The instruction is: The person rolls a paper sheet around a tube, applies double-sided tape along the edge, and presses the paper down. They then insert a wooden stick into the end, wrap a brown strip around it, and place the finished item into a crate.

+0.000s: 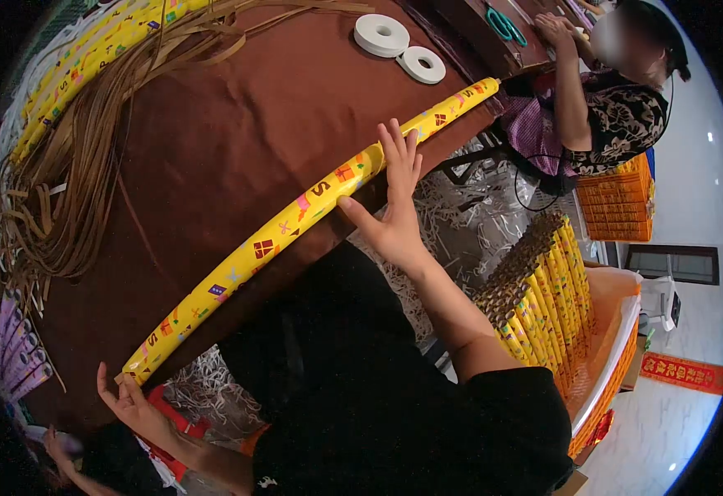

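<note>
A long yellow roll [275,234] of printed wrapping paper lies slantwise along the near edge of the brown-covered table. My right hand [399,223] rests on its upper half with fingers spread and thumb out, open. A seam of the wrap crosses the roll by those fingers. At the roll's lower-left end, my left hand [134,409] has its fingertips curled against the tip. A thin narrow point sticks out at the far end of the roll.
Two white tape rolls [381,35] lie on the table [237,107]. Brown strips [72,198] and yellow printed sheets [56,91] cover the left side. Finished yellow rolls [543,306] fill an orange crate at right. A co-worker [626,107] sits near green scissors [505,26]. Paper shreds litter the floor.
</note>
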Demonstrator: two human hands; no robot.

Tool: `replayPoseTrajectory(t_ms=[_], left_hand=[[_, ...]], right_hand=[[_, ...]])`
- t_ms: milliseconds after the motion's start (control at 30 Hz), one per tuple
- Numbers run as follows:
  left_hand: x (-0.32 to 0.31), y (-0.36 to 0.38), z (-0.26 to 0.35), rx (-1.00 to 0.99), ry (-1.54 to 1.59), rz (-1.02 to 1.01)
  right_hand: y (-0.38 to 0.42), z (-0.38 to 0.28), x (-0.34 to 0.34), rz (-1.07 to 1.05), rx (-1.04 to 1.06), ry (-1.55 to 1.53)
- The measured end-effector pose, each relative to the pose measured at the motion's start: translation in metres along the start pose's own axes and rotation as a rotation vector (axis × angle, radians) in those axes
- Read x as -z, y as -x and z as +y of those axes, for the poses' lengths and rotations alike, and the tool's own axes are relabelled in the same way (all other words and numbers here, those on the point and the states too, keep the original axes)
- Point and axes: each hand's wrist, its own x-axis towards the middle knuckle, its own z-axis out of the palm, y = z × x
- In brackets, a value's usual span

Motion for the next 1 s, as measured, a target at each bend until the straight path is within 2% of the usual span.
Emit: replayPoseTrajectory(t_ms=[100,200,267,367,567,667,767,900,1000], left_hand=[[0.000,0.000,0.000,0.019,-0.043,0.010],[0.006,-0.003,-0.008,0.003,-0.026,-0.015],[0.009,-0.005,-0.011,-0.025,-0.017,-0.045],[0.006,-0.003,-0.007,-0.012,-0.041,-0.037],[0.009,-0.005,-0.004,-0.001,-0.097,-0.038],[0.015,-0.007,-0.013,-0.027,-0.113,-0.054],[0.015,-0.006,-0.011,-0.028,-0.102,-0.068],[0.010,-0.003,-0.004,0.001,-0.092,-0.041],[0.008,-0.005,-0.005,0.011,-0.094,-0.022]], right_hand=[[0.000,0.000,0.002,-0.014,0.013,-0.068],[0.000,-0.002,-0.004,0.062,-0.009,-0.043],[-0.001,-0.002,-0.009,0.107,-0.014,0.091],[-0.010,0.018,0.003,0.180,-0.037,0.130],[-0.029,0.055,0.013,0.332,-0.064,-0.073],[-0.018,0.031,0.006,0.269,0.048,0.114],[-0.010,0.017,-0.001,0.184,0.161,0.142],[-0.020,0.038,0.004,0.273,0.119,0.149],[-0.022,0.049,0.014,0.243,0.149,0.120]])
